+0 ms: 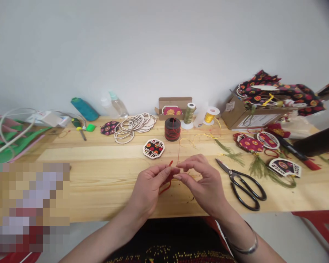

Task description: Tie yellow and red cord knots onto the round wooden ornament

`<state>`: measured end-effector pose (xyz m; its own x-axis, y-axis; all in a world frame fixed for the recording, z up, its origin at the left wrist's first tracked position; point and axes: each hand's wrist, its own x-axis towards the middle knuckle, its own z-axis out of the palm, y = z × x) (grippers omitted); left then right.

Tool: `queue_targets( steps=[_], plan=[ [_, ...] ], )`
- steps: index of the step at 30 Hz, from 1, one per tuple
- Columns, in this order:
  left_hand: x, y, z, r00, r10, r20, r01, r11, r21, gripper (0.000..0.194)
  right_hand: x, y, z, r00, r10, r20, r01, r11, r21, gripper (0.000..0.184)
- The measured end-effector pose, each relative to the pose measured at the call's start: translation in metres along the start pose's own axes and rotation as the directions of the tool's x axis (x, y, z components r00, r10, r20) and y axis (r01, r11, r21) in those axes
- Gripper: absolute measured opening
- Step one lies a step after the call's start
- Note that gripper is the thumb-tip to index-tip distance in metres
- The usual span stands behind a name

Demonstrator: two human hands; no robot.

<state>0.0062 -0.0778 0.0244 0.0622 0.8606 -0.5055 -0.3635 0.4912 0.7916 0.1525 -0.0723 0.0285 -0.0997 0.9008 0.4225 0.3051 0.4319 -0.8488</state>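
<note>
So we had both hands out over the wooden tabletop (95, 182), near its front edge. Our left hand (150, 184) was pinching a piece of red cord (165, 189) between thumb and fingers, with one end poking up and a loop hanging just below. Our right hand (205, 184) was right beside it, thumb and fingertips curled in close — we honestly couldn't tell if it had a bit of thread in its grip. A thin red strand (179, 149) ran down toward our fingers from the dark spool (172, 129), and the patterned fabric piece (153, 148) in its pale frame lay flat just left of that. The black-handled scissors (244, 188) sat to the right of our right hand — near it, but not touching.
</note>
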Motion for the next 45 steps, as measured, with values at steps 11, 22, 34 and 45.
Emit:
queue_targets(
  steps=[11,22,34,45],
  plan=[
    [0.000,-0.002,-0.001,0.992,0.117,0.055,-0.120,0.991,0.065,0.017,0.014,0.011,0.005,1.000,0.012,-0.010,-0.012,1.000,-0.012,0.011],
    [0.000,-0.001,-0.002,0.991,0.118,0.063,-0.123,0.989,0.080,0.016,0.015,0.020,0.003,0.912,0.379,0.157,-0.409,0.866,0.286,0.016],
    [-0.001,-0.001,-0.003,0.984,0.125,0.124,-0.154,0.952,0.263,0.019,0.019,0.015,0.004,0.776,0.389,0.497,-0.628,0.553,0.548,0.018],
    [-0.001,0.003,-0.003,0.941,0.260,0.215,-0.335,0.806,0.489,0.013,0.022,0.014,-0.003,0.865,0.430,0.257,-0.501,0.721,0.479,0.018]
  ],
)
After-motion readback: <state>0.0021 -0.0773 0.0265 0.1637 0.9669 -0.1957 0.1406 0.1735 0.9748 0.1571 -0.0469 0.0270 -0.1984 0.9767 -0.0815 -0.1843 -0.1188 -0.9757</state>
